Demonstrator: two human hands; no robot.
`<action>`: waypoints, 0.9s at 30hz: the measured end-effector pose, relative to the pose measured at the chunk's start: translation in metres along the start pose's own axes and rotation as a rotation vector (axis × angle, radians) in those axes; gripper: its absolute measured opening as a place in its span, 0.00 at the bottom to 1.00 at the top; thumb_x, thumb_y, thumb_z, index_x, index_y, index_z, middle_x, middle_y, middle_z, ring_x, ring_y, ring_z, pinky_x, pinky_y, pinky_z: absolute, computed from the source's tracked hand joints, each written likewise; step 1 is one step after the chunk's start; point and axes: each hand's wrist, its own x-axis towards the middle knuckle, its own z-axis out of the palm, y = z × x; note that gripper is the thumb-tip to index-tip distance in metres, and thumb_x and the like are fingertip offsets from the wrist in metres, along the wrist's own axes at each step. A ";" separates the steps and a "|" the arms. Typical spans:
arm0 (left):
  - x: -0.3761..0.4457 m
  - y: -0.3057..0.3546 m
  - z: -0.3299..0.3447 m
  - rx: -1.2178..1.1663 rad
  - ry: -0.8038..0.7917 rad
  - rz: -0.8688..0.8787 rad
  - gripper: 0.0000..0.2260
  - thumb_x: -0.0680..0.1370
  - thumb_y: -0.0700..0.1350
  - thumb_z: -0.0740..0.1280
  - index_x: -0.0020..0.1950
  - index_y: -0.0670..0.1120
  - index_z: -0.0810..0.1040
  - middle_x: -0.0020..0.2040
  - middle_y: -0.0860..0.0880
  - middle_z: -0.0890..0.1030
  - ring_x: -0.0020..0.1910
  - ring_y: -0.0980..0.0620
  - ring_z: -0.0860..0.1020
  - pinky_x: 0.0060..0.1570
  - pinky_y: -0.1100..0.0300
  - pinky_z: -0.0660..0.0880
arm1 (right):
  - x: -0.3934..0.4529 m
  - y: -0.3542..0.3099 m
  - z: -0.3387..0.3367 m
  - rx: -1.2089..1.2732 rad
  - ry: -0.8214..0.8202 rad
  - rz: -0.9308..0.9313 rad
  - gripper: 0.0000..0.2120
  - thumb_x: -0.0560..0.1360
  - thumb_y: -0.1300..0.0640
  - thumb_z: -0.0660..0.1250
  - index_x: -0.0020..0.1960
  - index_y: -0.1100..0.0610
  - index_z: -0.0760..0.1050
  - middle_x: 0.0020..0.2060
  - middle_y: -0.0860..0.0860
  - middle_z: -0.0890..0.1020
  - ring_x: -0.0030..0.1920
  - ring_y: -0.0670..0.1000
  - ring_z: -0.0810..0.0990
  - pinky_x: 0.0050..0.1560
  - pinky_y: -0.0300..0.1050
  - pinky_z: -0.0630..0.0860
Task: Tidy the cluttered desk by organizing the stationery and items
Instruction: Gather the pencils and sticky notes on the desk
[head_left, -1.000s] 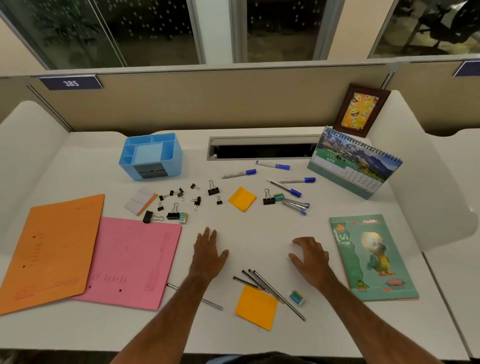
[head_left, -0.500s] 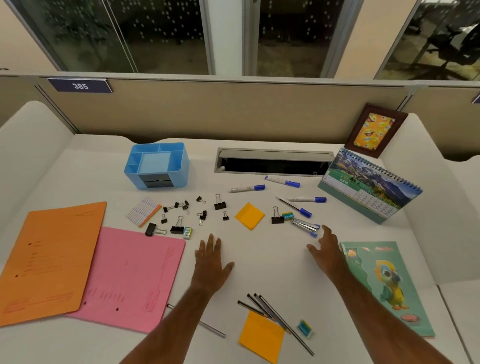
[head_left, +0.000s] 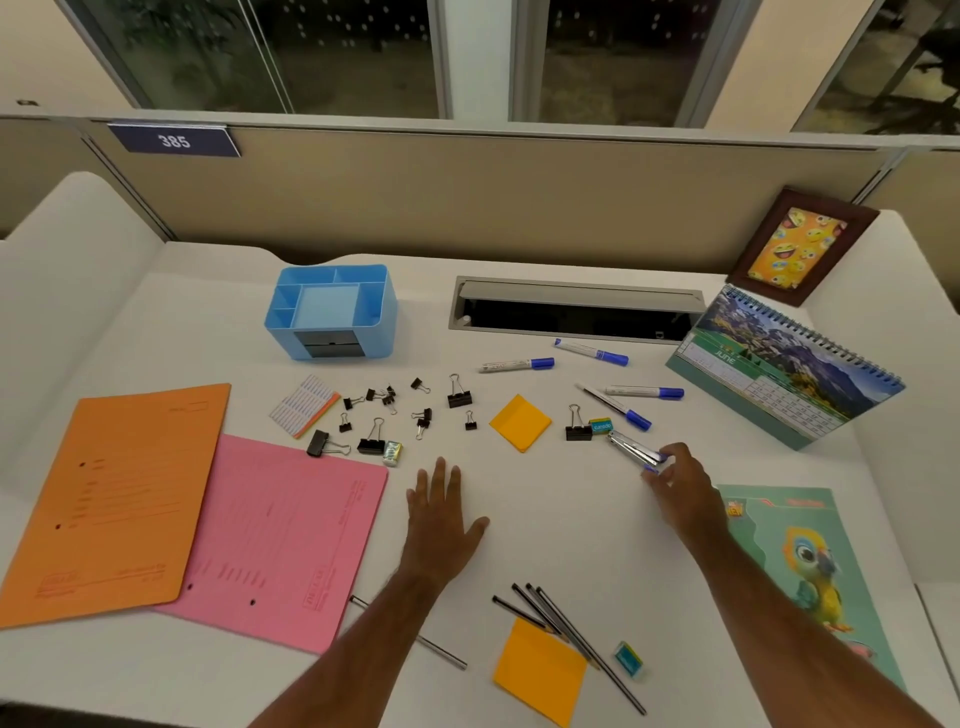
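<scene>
My left hand (head_left: 441, 514) lies flat on the white desk, fingers straight. My right hand (head_left: 678, 486) has its fingertips on the near end of a small bundle of blue-capped pens (head_left: 635, 451). Several more blue-capped markers (head_left: 517, 365) lie behind them. Black binder clips (head_left: 460, 397) are scattered in the middle, beside an orange sticky pad (head_left: 520, 422). A blue desk organiser (head_left: 332, 312) stands at the back. Several dark pencils (head_left: 566, 631) and a second orange sticky pad (head_left: 540, 670) lie near the front edge.
An orange folder (head_left: 114, 493) and a pink folder (head_left: 280, 540) overlap at left. A green parrot notebook (head_left: 810, 566) lies at right, a desk calendar (head_left: 784, 364) and photo frame (head_left: 800, 244) behind it. A cable slot (head_left: 571, 312) opens at the back.
My right hand has reached forward and right from the desk's middle to the bundle of pens. My left hand stays flat. The camera view has tilted up.
</scene>
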 end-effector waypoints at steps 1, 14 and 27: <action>0.000 0.002 -0.001 -0.027 0.018 -0.005 0.39 0.83 0.61 0.62 0.85 0.45 0.47 0.85 0.45 0.39 0.83 0.40 0.39 0.81 0.43 0.40 | -0.002 0.001 0.000 0.015 0.004 -0.014 0.14 0.79 0.51 0.69 0.62 0.49 0.70 0.51 0.53 0.80 0.46 0.52 0.79 0.43 0.46 0.71; 0.000 0.063 -0.039 -0.490 0.331 0.396 0.21 0.82 0.43 0.68 0.74 0.50 0.71 0.73 0.56 0.72 0.72 0.58 0.69 0.73 0.63 0.66 | -0.064 -0.069 0.000 0.316 0.109 -0.204 0.16 0.74 0.48 0.75 0.58 0.51 0.75 0.47 0.47 0.76 0.40 0.46 0.77 0.38 0.36 0.72; 0.004 0.039 -0.083 -0.637 0.226 0.277 0.21 0.80 0.44 0.72 0.72 0.55 0.74 0.61 0.58 0.82 0.61 0.63 0.79 0.60 0.69 0.73 | -0.091 -0.175 0.050 0.468 -0.218 -0.517 0.15 0.74 0.48 0.76 0.59 0.45 0.77 0.47 0.46 0.81 0.40 0.48 0.78 0.40 0.42 0.77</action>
